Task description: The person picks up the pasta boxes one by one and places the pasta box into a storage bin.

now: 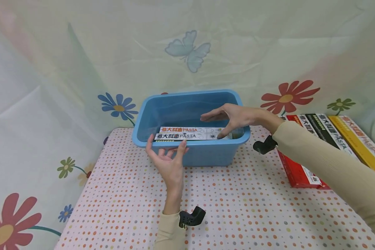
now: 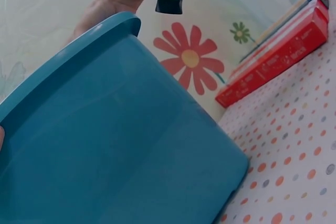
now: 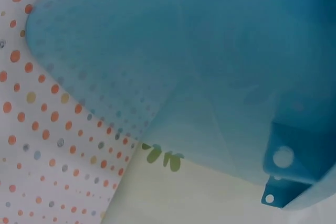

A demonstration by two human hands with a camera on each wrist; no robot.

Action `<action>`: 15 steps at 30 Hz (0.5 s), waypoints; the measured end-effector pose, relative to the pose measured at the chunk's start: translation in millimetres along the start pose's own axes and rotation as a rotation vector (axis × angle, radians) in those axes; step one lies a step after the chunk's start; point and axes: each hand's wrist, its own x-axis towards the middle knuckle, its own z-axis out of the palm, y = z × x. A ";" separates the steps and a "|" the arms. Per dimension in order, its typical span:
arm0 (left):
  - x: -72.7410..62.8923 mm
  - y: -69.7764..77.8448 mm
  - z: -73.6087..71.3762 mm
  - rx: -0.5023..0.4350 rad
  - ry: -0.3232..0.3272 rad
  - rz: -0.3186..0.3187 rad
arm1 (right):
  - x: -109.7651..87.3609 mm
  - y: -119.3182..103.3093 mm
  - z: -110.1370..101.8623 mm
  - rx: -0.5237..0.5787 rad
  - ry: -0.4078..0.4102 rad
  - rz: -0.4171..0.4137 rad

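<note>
Pasta boxes point(image 1: 203, 134) lie lengthwise inside the blue bin point(image 1: 207, 157), along its near wall; two faces show, the far one printed 意大利面 PASTA in orange-red, the near one in black. On the left, your left hand point(image 1: 169, 166) comes up from the near side with its fingers curled on the bin's near rim, some over it and some below. Between the boxes and the bin's far wall there is open room. Your right hand point(image 1: 235, 116) crosses the bin's right rim, fingers reaching left, thumb and fingers well apart above the boxes' right end; you cannot tell whether the thumb touches them. Dotted cloth point(image 1: 250, 194) separates the bin from the cartons point(image 1: 323, 130) at far right: red, black, then yellow, with 意大利面 readable on the black and yellow ones.
</note>
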 end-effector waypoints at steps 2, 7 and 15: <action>-0.5 -0.2 0.5 0.002 -0.003 -0.004 | -3.4 0.9 1.5 0.014 0.050 -0.028; -1.2 -0.5 1.0 0.005 -0.009 -0.006 | -19.4 -2.9 5.1 -0.008 0.204 -0.090; 0.2 0.4 0.0 0.004 -0.008 -0.002 | -78.9 -13.4 7.7 0.012 0.427 -0.009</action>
